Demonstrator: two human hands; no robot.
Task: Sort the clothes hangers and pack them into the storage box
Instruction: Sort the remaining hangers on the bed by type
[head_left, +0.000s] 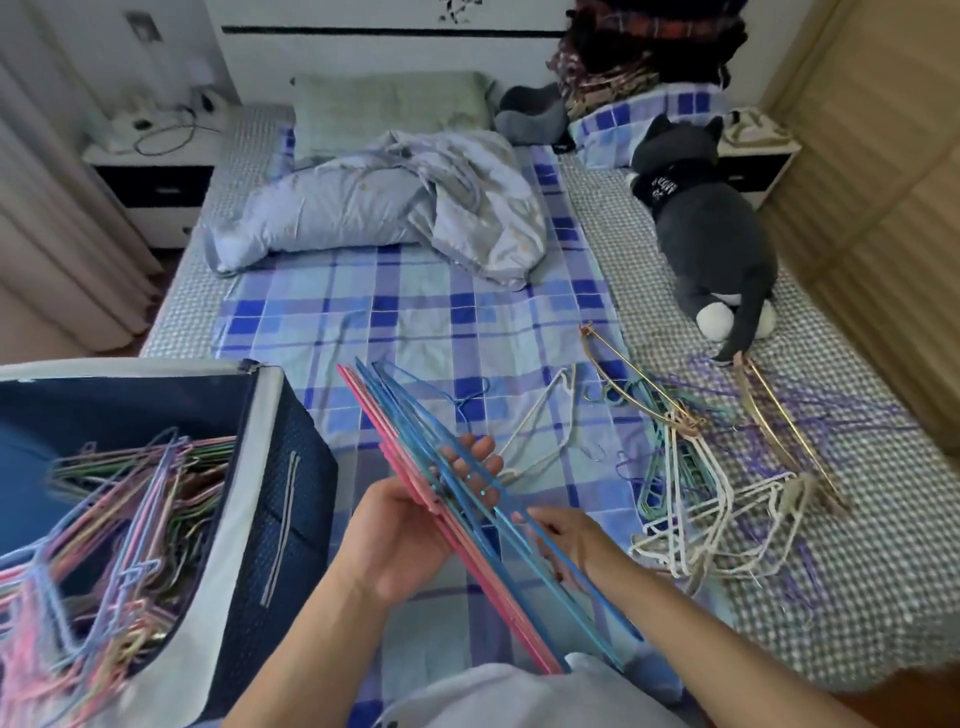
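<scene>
1. Pink and blue wire hangers (415, 447), a flat stack held edge-up, slant from low centre up and leftward over the bed.
2. Left hand (410, 535) grips the stack from the left, fingers (475, 457) curled round its far side. Right hand (561, 535) holds the blue wires on the stack's right side, fingers wrapped on them. The hands sit close together, stack between them.
3. Storage box (270, 467), navy fabric with pale trim, stands open at lower left, just beside the stack. Inside lies a tangle of packed hangers (130, 493), pink, blue, green, partly blurred.
4. One loose blue hanger (457, 400) lies on the plaid sheet (395, 322) beyond the stack; a white hanger (540, 431) lies just right of the hands.
5. Unsorted pile (701, 493) to the right: white, teal, purple and gold-toned hangers, heaped and interlocked on the checked cover (857, 545).
6. Grey plush cat (706, 223) lies beyond that pile, its tail tip near the gold hangers.
7. Crumpled duvet (384, 202) and green pillow (389, 109) sit at the bed's head; a stack of folded fabric (639, 62) fills the far right corner.
8. Nightstand (156, 171) with cables stands left of the bed.
</scene>
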